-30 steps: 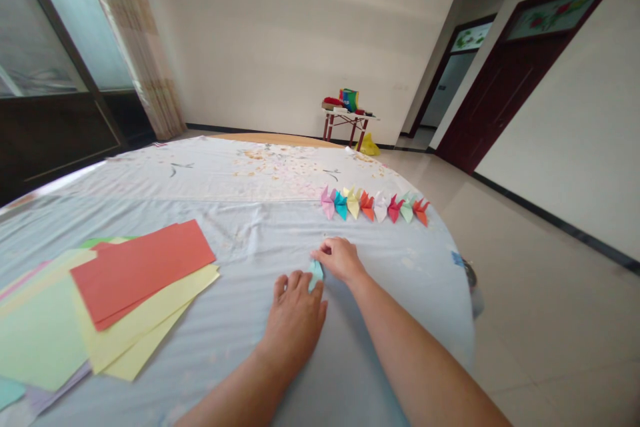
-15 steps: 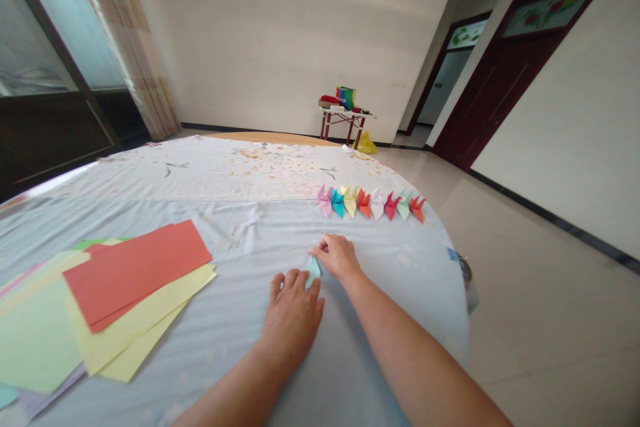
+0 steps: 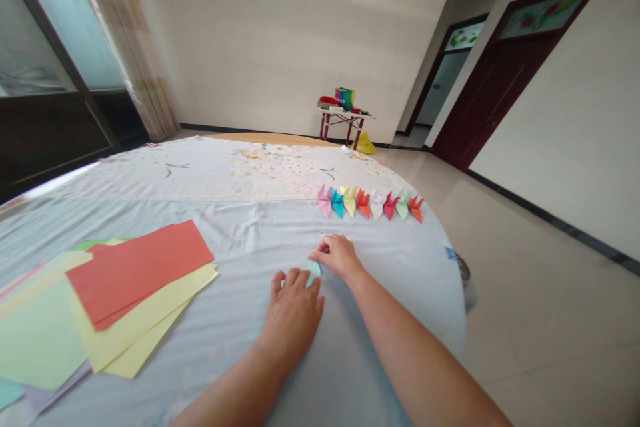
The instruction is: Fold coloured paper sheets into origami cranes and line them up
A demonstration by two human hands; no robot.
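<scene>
A small light-blue folded paper piece point(image 3: 313, 272) lies on the pale cloth of the round table point(image 3: 250, 213). My left hand point(image 3: 293, 310) rests flat on the cloth with its fingertips pressing the near edge of the piece. My right hand point(image 3: 337, 257) pinches its far end with curled fingers. Most of the paper is hidden between the two hands. Beyond my hands stands a row of several folded paper cranes point(image 3: 369, 203) in pink, blue, yellow, orange, white, red and green.
A loose stack of coloured paper sheets point(image 3: 107, 293), red on top of yellow and green, lies at the left. The table's right edge point(image 3: 453, 260) drops to a tiled floor. A small red-legged side table point(image 3: 345, 119) stands by the far wall.
Both hands stay on the light-blue piece with only slight finger shifts. The view has drifted a little, nothing else moved.
</scene>
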